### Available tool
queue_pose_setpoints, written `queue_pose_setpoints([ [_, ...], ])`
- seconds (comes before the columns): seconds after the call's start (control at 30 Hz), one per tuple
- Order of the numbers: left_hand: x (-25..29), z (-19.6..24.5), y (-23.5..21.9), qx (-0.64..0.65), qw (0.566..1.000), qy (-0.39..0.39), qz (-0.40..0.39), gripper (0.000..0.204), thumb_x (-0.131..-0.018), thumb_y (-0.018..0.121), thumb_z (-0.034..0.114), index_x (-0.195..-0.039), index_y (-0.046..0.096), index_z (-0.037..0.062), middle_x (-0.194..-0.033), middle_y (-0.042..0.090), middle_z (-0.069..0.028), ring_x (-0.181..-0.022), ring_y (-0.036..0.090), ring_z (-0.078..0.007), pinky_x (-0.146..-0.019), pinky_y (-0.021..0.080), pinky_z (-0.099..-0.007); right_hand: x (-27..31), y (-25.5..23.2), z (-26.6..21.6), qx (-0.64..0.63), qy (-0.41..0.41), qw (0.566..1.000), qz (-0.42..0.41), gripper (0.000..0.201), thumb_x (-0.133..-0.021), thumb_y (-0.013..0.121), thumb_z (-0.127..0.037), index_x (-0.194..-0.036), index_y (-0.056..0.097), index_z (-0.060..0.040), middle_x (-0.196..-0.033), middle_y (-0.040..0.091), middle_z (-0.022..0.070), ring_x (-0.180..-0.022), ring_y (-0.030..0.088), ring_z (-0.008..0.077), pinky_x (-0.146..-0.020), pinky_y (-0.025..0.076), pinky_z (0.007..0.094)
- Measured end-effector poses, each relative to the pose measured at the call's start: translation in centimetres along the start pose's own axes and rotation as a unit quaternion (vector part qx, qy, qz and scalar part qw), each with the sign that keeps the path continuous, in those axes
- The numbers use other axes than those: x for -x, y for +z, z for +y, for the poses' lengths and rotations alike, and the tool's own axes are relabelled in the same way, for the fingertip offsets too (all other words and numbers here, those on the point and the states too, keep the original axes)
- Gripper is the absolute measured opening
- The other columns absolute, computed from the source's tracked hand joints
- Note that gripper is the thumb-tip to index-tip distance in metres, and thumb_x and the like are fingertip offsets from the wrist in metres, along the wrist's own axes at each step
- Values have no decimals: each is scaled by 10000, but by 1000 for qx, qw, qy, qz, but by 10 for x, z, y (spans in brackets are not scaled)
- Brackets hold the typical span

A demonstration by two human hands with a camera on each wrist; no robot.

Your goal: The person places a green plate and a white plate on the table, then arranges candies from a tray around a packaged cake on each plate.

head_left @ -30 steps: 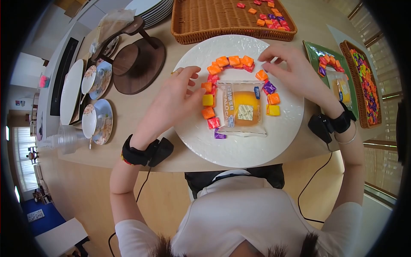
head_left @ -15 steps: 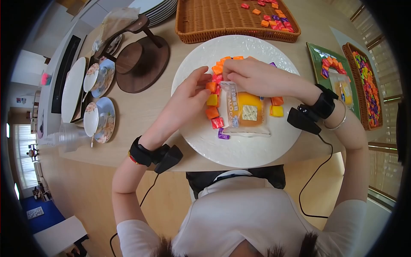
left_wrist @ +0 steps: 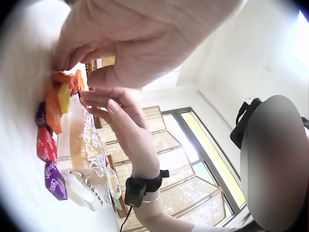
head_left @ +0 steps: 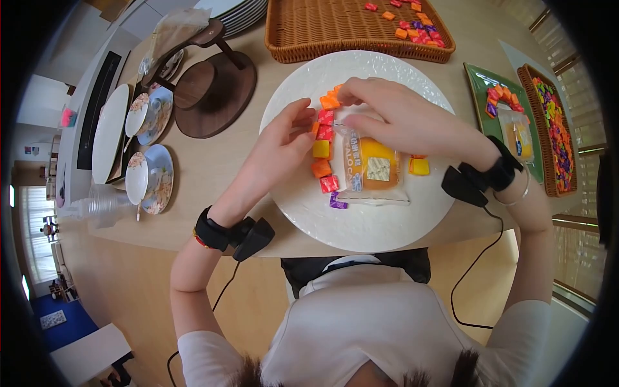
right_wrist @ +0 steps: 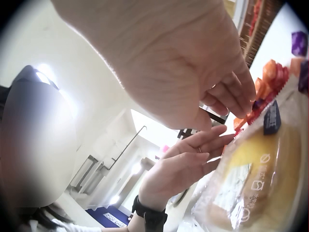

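Observation:
On a white plate, wrapped candies stand in an arc round a clear packet with a yellow cake. My left hand is at the arc's left side, fingertips right at the orange candies beside a yellow candy. Below these are a red candy and a purple candy. My right hand reaches over the packet's top, fingers slightly bent by the upper orange candies. It hides most of the arc's right side; a yellow candy shows below it.
A wicker basket with scattered candies lies behind the plate. At right are a green tray with another candy arc and packet, and a narrow candy-filled basket. A dark wooden stand, floral cups and stacked plates stand at left.
My right hand has moved left from the arc's right side to its upper left, across the packet. My left hand has stayed by the left side of the arc.

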State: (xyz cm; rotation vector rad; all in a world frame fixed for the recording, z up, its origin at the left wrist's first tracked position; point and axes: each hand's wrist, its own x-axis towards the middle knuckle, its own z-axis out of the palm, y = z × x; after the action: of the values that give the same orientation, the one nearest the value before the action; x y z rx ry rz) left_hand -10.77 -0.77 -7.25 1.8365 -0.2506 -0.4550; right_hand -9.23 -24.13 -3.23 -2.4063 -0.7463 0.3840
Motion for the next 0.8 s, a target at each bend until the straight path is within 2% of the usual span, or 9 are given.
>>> queue_pose_setpoints([
  [0.03, 1, -1, -1, 0, 1000, 0, 0, 549, -965, 502, 17, -1499, 377, -2, -1417, 533, -158, -1336, 488, -215, -1136, 389, -349, 11, -1, 0, 42, -44, 997, 44, 390, -961, 625, -259, -1238, 553, 6, -1189, 620, 198, -1130, 587, 340, -982, 455, 405],
  [0.07, 2, -3, -2, 4, 1000, 1, 1, 555, -965, 507, 19, -1502, 372, -4, -1424, 528, -160, -1343, 484, -218, -1135, 393, -349, 23, 2, -2, 43, -45, 997, 43, 390, -961, 625, -259, -1238, 553, 6, -1189, 620, 198, -1130, 587, 340, -982, 455, 405],
  [0.13, 5, -3, -5, 9, 1000, 1, 2, 561, -965, 513, 21, -1506, 366, -5, -1432, 522, -162, -1349, 480, -221, -1134, 396, -350, 51, 12, -9, 116, -149, 975, 120, 611, -814, 777, -293, -1264, 543, 47, -1224, 598, 204, -1173, 556, 365, -1001, 446, 429],
  [0.2, 8, -1, -6, 1, 1000, -1, -4, 570, -963, 516, 21, -1510, 359, -8, -1448, 508, -165, -1361, 471, -224, -1134, 396, -354, 71, 22, -15, 151, -164, 970, 95, 781, -713, 843, -279, -1328, 506, 65, -1275, 559, 198, -1207, 531, 361, -1033, 428, 436],
  [0.23, 8, -2, -6, 2, 1000, -1, -4, 570, -963, 516, 21, -1510, 359, -8, -1448, 508, -165, -1361, 471, -224, -1134, 396, -354, 79, 23, -25, 190, -140, 970, 61, 781, -727, 817, -259, -1353, 485, 70, -1312, 532, 205, -1266, 495, 353, -1075, 407, 438],
  [0.33, 7, -5, -5, -7, 1000, 8, -5, 575, -962, 523, 23, -1511, 358, -11, -1458, 499, -165, -1373, 462, -226, -1143, 386, -361, 86, 39, -22, 255, -120, 957, 67, 731, -761, 788, -217, -1362, 483, 65, -1345, 527, 208, -1307, 479, 344, -1109, 392, 442],
  [0.37, 6, -6, -5, -5, 1000, 9, -15, 571, -963, 524, 24, -1509, 361, -15, -1458, 498, -164, -1372, 465, -228, -1144, 385, -363, 87, 40, -21, 228, -104, 966, 65, 688, -790, 756, -171, -1372, 476, 68, -1380, 511, 217, -1334, 463, 351, -1139, 377, 434],
  [0.53, 6, -2, -3, 11, 999, -10, -38, 553, -967, 516, 15, -1498, 369, -32, -1459, 496, -166, -1363, 481, -235, -1142, 392, -362, 81, 43, -13, 231, -99, 964, 83, 680, -790, 747, -141, -1376, 474, 71, -1401, 503, 216, -1342, 464, 347, -1133, 395, 408],
  [0.8, 6, -8, -4, -18, 999, 24, -44, 543, -969, 506, -2, -1492, 366, -45, -1460, 483, -181, -1367, 481, -243, -1128, 418, -362, 72, 44, -1, 227, -105, 962, 105, 685, -771, 752, -128, -1373, 483, 57, -1415, 502, 199, -1344, 468, 333, -1127, 405, 398],
])
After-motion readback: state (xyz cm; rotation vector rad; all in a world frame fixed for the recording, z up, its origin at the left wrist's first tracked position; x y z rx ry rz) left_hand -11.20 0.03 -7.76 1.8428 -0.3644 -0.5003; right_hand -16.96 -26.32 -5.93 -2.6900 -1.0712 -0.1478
